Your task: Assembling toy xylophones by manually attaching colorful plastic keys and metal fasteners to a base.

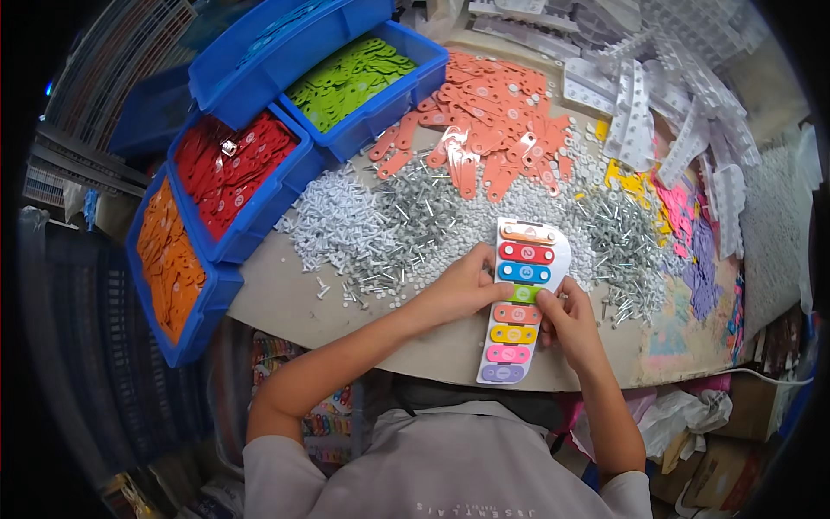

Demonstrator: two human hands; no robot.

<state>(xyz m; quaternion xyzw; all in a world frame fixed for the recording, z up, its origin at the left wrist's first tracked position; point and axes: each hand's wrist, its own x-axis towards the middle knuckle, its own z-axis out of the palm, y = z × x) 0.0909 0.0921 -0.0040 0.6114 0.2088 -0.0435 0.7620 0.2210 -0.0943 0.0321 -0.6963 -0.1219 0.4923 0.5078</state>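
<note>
A toy xylophone (559, 251) with a white base and a column of coloured bars stands tilted between my hands at the table's front. My left hand (471, 284) is closed on its left edge, thumb on the left end of the green bar (524, 294). On the other side my right hand (568, 316) grips the right edge, its thumb at the green bar's right end. The red bar (526, 253) and blue bar (525, 272) have white caps at their ends. Below the green one, the coral bar (516, 314) and those nearer me show dark holes. Fingers behind the base are hidden.
White pins (333, 216), silver nails (618, 233) and small white caps lie heaped beyond my hands. Loose coral bars (493, 112) pile behind them. Blue bins (298, 186) of coloured bars stand left; white plastic bases (635, 112) stack at back right, near purple bars (705, 268).
</note>
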